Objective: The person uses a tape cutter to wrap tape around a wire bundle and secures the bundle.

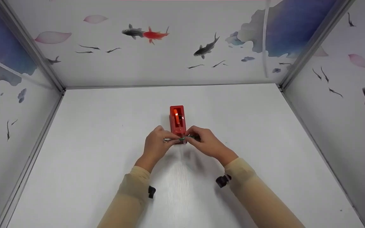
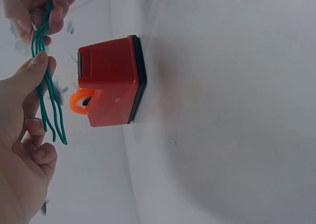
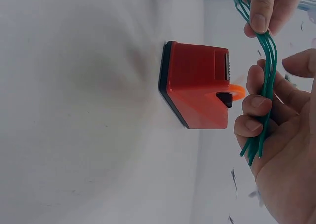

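A bundle of several thin green wires [image 2: 51, 93] runs between my two hands, just above the near end of a red tape dispenser [image 1: 176, 122]. My left hand [image 1: 158, 142] pinches the bundle between thumb and finger, and loose wire ends stick out past it. On the other side, my right hand [image 1: 206, 142] holds the bundle in its curled fingers, its thumb [image 3: 298, 63] lifted off the wires. The dispenser carries an orange tape roll core [image 3: 237, 92] and a toothed cutting edge [image 3: 227, 66]. Whether any tape is on the wires, I cannot tell.
The dispenser stands on a white table [image 1: 90, 133] on its dark base. White panels [image 1: 169, 63] painted with fish and petals wall in the back and both sides. A small black camera [image 1: 223, 180] shows at the right wrist, another [image 1: 151, 192] at the left.
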`<state>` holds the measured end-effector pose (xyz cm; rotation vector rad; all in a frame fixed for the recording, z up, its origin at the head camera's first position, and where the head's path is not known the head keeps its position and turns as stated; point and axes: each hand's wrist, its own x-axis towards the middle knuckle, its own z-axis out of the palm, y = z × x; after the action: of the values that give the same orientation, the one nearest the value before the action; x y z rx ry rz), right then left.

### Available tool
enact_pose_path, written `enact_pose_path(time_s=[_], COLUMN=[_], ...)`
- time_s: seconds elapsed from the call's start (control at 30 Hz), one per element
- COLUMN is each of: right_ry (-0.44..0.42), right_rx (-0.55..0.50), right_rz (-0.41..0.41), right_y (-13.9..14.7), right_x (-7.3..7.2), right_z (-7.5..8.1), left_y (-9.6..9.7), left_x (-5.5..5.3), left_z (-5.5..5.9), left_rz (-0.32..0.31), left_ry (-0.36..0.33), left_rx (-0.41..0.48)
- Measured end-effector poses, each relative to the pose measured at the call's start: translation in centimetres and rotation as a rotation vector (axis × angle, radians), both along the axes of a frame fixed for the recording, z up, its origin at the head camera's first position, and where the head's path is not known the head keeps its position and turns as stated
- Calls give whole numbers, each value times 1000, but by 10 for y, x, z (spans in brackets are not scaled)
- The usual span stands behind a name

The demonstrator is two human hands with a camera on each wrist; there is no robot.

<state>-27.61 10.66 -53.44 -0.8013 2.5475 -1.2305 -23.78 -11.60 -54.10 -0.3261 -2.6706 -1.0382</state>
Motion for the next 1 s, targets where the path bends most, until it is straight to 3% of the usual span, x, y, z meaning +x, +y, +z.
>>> enact_pose_path(time_s=[0.2,0.67,0.83,1.0], right_ry=[17,97,154,122], right_rx=[0,-26,11,60], right_rz=[-48,-59,-53,-60], right_y=[-1,-8,-9,-8], right_x=[-1,-1,-2,-2], right_z=[0,1,1,2], left_y=[-1,-4,-4,-5], left_x=[0,-1,-1,0], left_z=[2,4,4,3], left_rz=[1,17,8,1], left_ry=[-4,-32,-50,-67], left_rx=[-7,4,14,13])
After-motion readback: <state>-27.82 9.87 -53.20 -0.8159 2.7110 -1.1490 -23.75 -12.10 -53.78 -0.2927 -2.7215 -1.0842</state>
